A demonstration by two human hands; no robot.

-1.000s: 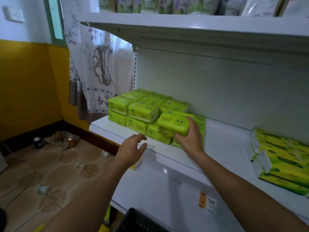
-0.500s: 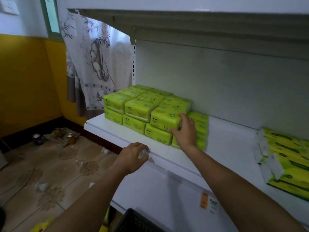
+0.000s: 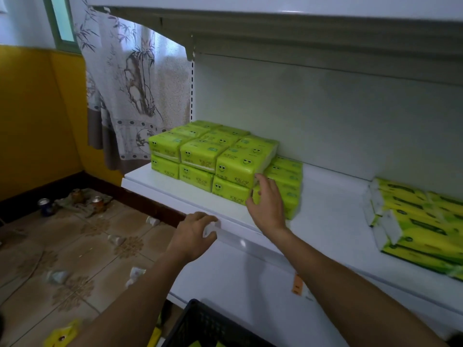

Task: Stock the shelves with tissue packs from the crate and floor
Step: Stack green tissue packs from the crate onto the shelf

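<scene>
A yellow pack (image 3: 62,334) lies on the floor, lower left. The left hand (image 3: 193,236) curls its fingers over the shelf (image 3: 330,214) lip. Centre frame, green tissue packs (image 3: 220,159) sit stacked two high; the right hand (image 3: 266,206), fingers spread apart, is at their right end.

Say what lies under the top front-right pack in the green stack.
Another green pack lies under the top pack, resting on the shelf. The right hand covers its right end, so that end cannot be seen.
</scene>
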